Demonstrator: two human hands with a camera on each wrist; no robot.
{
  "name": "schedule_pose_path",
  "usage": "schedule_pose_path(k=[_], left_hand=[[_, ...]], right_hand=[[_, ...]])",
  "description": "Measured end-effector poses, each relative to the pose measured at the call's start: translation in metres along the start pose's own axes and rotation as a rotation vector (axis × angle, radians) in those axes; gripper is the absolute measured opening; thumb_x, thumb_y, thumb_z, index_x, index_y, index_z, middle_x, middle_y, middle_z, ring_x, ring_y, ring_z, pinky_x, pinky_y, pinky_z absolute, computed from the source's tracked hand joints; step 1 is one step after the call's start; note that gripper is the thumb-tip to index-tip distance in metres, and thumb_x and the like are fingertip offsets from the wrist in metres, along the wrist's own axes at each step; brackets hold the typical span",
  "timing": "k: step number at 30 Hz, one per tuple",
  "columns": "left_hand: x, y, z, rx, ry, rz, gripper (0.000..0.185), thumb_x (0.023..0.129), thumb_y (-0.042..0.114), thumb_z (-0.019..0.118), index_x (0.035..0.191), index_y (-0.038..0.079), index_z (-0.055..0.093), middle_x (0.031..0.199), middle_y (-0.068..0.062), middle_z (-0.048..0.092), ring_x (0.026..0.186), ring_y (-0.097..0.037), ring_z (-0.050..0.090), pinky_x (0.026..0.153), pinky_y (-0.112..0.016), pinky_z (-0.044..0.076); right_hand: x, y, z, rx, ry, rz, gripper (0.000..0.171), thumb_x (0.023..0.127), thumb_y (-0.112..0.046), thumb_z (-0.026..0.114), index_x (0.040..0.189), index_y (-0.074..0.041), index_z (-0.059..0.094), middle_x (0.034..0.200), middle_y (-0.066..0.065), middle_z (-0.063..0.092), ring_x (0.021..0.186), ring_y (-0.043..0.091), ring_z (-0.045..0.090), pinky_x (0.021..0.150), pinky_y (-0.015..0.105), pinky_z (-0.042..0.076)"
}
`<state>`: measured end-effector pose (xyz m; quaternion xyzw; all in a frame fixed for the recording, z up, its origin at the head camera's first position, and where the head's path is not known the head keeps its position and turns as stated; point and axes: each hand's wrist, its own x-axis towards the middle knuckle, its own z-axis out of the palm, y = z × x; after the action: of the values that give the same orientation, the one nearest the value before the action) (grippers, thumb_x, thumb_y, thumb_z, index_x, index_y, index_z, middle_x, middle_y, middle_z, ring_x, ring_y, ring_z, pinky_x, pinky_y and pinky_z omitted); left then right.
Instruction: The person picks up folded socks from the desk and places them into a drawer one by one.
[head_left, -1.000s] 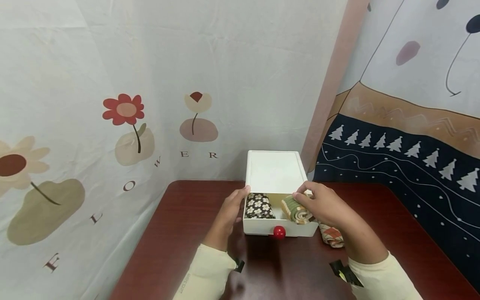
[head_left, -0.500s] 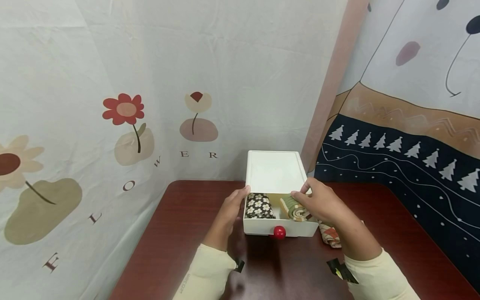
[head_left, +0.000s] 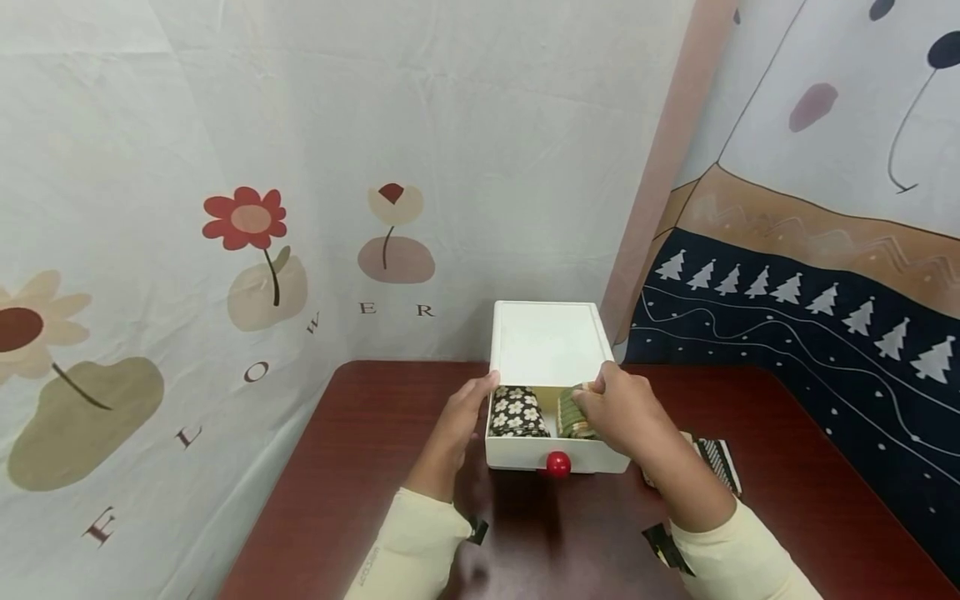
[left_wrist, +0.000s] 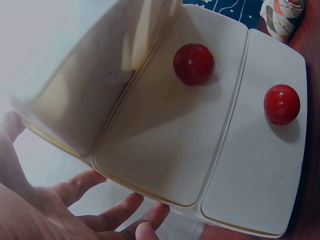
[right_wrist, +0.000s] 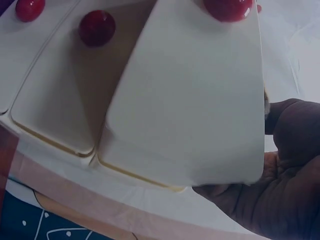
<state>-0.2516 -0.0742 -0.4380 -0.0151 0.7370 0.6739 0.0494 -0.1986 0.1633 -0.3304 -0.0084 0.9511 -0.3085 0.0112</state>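
A white drawer box [head_left: 547, 342] stands at the table's back, its top drawer [head_left: 525, 454] pulled out, with a red knob [head_left: 557, 464] on the front. A black floral fabric roll [head_left: 516, 412] lies in the drawer's left half. My right hand [head_left: 615, 410] grips a green striped roll [head_left: 570, 419] and holds it down inside the drawer, right of the floral one. My left hand [head_left: 471, 404] rests with relaxed fingers against the drawer's left side. In the left wrist view its fingers [left_wrist: 117, 215] lie by the box, whose lower drawer fronts carry red knobs [left_wrist: 193, 63].
A black-and-white striped fabric piece [head_left: 718, 461] lies on the dark red table [head_left: 360, 467] right of the drawer. An orange patterned roll [left_wrist: 282, 17] lies beside the box. Printed cloth walls close in behind and on the right.
My right hand has carried the green striped roll left and down into the drawer, next to the floral roll. The striped piece on the table now shows. My left hand stayed put.
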Motion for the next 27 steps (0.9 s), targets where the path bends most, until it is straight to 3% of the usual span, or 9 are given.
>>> schedule_pose_path(k=[15,20,27], left_hand=[[-0.001,0.000,0.000,0.012,-0.001,-0.011,0.070,0.102,0.066,0.058,0.147,0.012,0.064,0.155,-0.021,0.058,0.145,-0.044,0.052,0.109,-0.080,0.040],[-0.001,0.001,0.000,0.007,0.001,-0.008,0.069,0.101,0.066,0.059,0.144,0.012,0.066,0.151,-0.021,0.061,0.142,-0.043,0.054,0.108,-0.077,0.041],[-0.001,0.001,-0.001,0.005,0.012,-0.004,0.066,0.101,0.066,0.060,0.139,0.012,0.069,0.142,-0.019,0.066,0.132,-0.035,0.058,0.090,-0.052,0.045]], right_hand=[[-0.003,-0.001,0.019,-0.116,0.079,-0.069,0.021,0.102,-0.018,0.074,0.095,-0.002,0.062,0.076,0.012,0.060,0.068,0.023,0.057,0.057,0.033,0.045],[-0.006,-0.003,0.019,-0.146,0.106,-0.096,0.021,0.103,-0.018,0.074,0.091,0.000,0.073,0.072,0.011,0.064,0.065,0.022,0.058,0.055,0.031,0.046],[-0.015,-0.006,0.020,-0.230,0.138,-0.146,0.018,0.102,-0.020,0.077,0.097,-0.003,0.082,0.082,0.013,0.075,0.070,0.022,0.061,0.061,0.035,0.052]])
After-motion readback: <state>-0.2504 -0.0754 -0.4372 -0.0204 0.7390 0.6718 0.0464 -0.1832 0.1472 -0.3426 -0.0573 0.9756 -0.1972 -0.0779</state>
